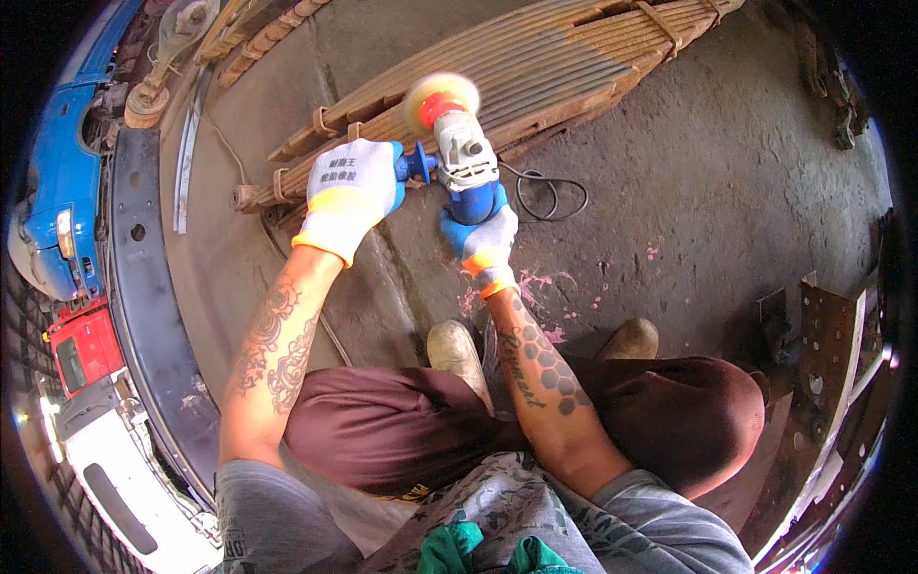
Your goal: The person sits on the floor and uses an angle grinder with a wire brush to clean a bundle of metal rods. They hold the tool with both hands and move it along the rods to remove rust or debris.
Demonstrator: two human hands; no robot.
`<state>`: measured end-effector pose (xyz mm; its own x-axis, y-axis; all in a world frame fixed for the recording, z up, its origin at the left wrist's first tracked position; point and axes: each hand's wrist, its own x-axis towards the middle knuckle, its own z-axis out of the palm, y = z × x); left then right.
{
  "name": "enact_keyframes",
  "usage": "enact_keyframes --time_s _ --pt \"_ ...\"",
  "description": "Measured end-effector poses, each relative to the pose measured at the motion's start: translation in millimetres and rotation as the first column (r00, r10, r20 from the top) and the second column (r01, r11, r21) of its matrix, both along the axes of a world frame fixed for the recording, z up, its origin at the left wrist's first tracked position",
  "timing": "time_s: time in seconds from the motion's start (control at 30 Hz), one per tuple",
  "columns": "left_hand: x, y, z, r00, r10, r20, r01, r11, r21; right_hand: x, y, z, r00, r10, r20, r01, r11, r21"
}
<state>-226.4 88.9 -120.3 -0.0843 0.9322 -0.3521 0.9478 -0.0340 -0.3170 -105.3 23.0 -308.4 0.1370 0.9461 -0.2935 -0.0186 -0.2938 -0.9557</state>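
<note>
An angle grinder with a grey head and blue body is held out in front of me. Its round disc looks smeared, as if spinning, over a rusty leaf spring pack; whether it touches the metal I cannot tell. My left hand, in a white and blue work glove with an orange cuff, is closed round the blue side handle. In a matching glove, my right hand grips the blue rear body. The pack lies on the floor, bound by metal clips.
A black cable loops right of the grinder. A long dark steel beam runs along the left, with blue, red and white vehicles beyond. Perforated rusty steel plates stand at the right. My boots rest on the stained concrete.
</note>
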Motion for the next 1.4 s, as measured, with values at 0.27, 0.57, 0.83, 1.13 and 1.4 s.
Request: enact_keyframes --time_s 0.27,0.57,0.83,1.13,1.4 --pt "-14.5 -16.6 -3.3 0.997 0.068 0.028 -0.068 0.998 0.009 -5.6 -8.6 -2.2 0.992 0.097 0.085 -0.097 0.995 -0.013" --pt "-56.2 -51.3 -8.2 0.988 0.153 -0.029 -0.152 0.988 0.015 -38.9 -28.8 1.1 0.977 0.204 0.061 -0.206 0.979 0.014" --pt "-47.5 -42.8 -5.5 0.992 0.123 0.026 -0.124 0.992 0.024 -35.2 -25.1 -5.1 0.986 0.137 0.095 -0.140 0.990 0.023" --pt "-17.8 -8.6 -3.5 0.999 -0.001 0.033 0.001 1.000 0.009 -9.4 -7.2 2.0 0.996 0.023 0.088 -0.023 1.000 0.003" --pt "33.9 32.1 15.8 0.992 -0.121 -0.021 0.120 0.992 -0.045 1.8 10.4 2.5 0.987 -0.143 -0.070 0.142 0.990 -0.024"
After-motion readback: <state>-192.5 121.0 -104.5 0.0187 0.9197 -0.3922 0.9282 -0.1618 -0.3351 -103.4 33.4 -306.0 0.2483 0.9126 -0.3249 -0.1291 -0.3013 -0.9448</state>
